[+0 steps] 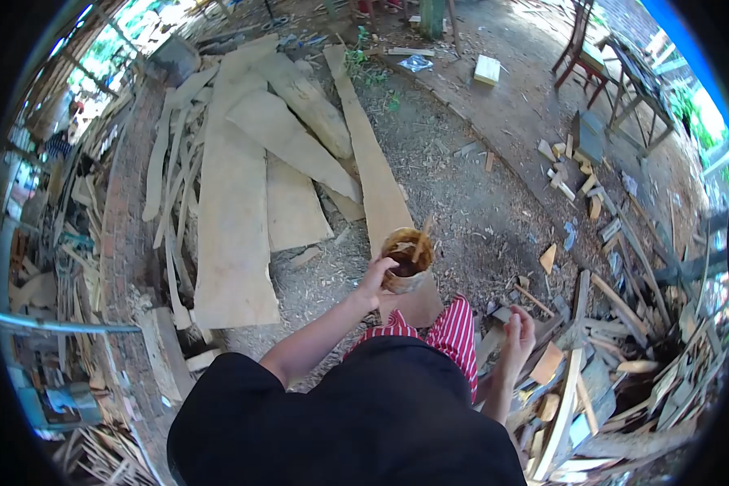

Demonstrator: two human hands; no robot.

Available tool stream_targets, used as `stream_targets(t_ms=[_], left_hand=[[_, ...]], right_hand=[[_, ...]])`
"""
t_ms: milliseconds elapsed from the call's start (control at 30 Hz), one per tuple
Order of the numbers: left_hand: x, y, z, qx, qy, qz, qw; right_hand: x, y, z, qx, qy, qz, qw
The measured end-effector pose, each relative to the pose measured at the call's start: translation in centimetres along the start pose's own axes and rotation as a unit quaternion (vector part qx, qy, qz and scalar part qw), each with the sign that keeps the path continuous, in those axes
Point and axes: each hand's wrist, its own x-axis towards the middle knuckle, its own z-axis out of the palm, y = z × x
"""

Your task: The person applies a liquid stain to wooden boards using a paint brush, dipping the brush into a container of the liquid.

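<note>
My left hand (376,279) grips a round pot (407,281) by its rim, the thumb over the edge. The pot's inside is stained dark brown and holds dark liquid. A wooden stick (419,243) leans in it and pokes out past the far rim. Under the pot runs a long, narrow plank (370,170) lying on the ground. Off to the right of my striped trousers, my right hand (519,334) hangs with loosely bent fingers slightly apart and nothing visible in them. Scrap wood lies below it.
Wide boards (235,194) and a rough slab (296,142) lie on the ground at left, beside a low brick edge (125,186). Offcuts (551,364) are heaped at right. A wooden chair (581,61) and a workbench (636,89) stand at far right. Wood chips cover the soil.
</note>
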Motion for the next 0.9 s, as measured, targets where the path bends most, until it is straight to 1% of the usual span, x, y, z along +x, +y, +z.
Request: stream_targets(t_ms=[33, 67, 100, 167, 200, 233, 300, 333, 367, 400, 433, 467, 500, 533, 567, 633, 667, 700, 767, 800, 833, 900], left_hand=[[0.0, 0.4, -0.3, -0.030, 0.050, -0.011, 0.998], [0.2, 0.5, -0.7, -0.038, 0.051, 0.002, 0.998], [0.3, 0.5, -0.9, -0.055, 0.060, 0.013, 0.997], [1.0, 0.5, -1.1, -0.082, 0.129, 0.014, 0.988], [1.6, 0.3, -1.7, -0.082, 0.131, 0.017, 0.988], [2.2, 0.0, -1.9, -0.107, 0.143, 0.036, 0.983], [3.7, -0.8, -1.8, -0.165, 0.186, 0.071, 0.966], [4.9, -1.4, -2.0, -0.218, 0.189, 0.095, 0.953], [5.4, -1.0, -1.5, -0.241, 0.199, 0.124, 0.942], [6.0, -0.6, -0.6, -0.260, 0.250, 0.123, 0.925], [6.9, -0.3, 0.7, -0.279, 0.295, 0.116, 0.906], [7.7, 0.2, 2.0, -0.298, 0.293, 0.136, 0.898], [8.4, 0.8, 3.2, -0.315, 0.319, 0.130, 0.884], [9.5, 1.2, 4.3, -0.327, 0.344, 0.120, 0.872], [11.1, 1.5, 4.9, -0.332, 0.340, 0.130, 0.870], [14.5, 1.7, 5.0, -0.392, 0.232, 0.086, 0.886], [16.4, 1.8, 5.3, -0.414, 0.237, 0.082, 0.875], [17.1, 2.0, 6.4, -0.411, 0.239, 0.077, 0.876], [17.8, 3.4, 9.1, -0.414, 0.236, 0.106, 0.872], [18.2, 4.2, 9.9, -0.414, 0.232, 0.122, 0.872], [18.6, 4.7, 10.2, -0.408, 0.227, 0.117, 0.876], [19.0, 5.2, 10.4, -0.413, 0.211, 0.130, 0.876]], right_hand=[[1.1, 0.5, 0.3, -0.015, -0.037, -0.006, 0.999], [2.2, 1.0, 0.8, -0.026, -0.062, -0.013, 0.998], [3.7, 1.8, 1.0, -0.072, -0.097, -0.036, 0.992], [6.0, -0.8, 2.7, -0.149, -0.163, -0.061, 0.973], [7.6, -0.9, 3.2, -0.183, -0.197, -0.085, 0.959], [9.4, -1.2, 4.0, -0.178, -0.233, -0.095, 0.951], [13.2, -1.9, 5.5, -0.217, -0.292, -0.121, 0.924], [15.2, -2.4, 6.1, -0.223, -0.328, -0.164, 0.903], [17.2, -3.4, 6.8, -0.238, -0.364, -0.166, 0.885], [19.8, -3.6, 7.0, -0.261, -0.405, -0.230, 0.845], [22.0, -4.1, 7.3, -0.273, -0.432, -0.241, 0.825], [24.5, -4.6, 7.4, -0.282, -0.467, -0.258, 0.797], [27.0, -5.1, 7.3, -0.310, -0.487, -0.287, 0.764], [28.9, -6.3, 7.1, -0.335, -0.491, -0.285, 0.752], [30.8, -7.1, 6.8, -0.358, -0.491, -0.281, 0.743], [35.5, -7.0, 6.3, -0.378, -0.475, -0.289, 0.740], [37.5, -6.7, 5.7, -0.404, -0.460, -0.283, 0.738], [39.7, -6.4, 5.3, -0.415, -0.461, -0.324, 0.714], [42.7, -6.9, 5.5, -0.434, -0.462, -0.304, 0.712], [43.2, -8.3, 6.2, -0.435, -0.459, -0.312, 0.709], [43.7, -8.8, 7.1, -0.437, -0.452, -0.309, 0.714], [44.4, -9.1, 8.6, -0.395, -0.437, -0.343, 0.732]])
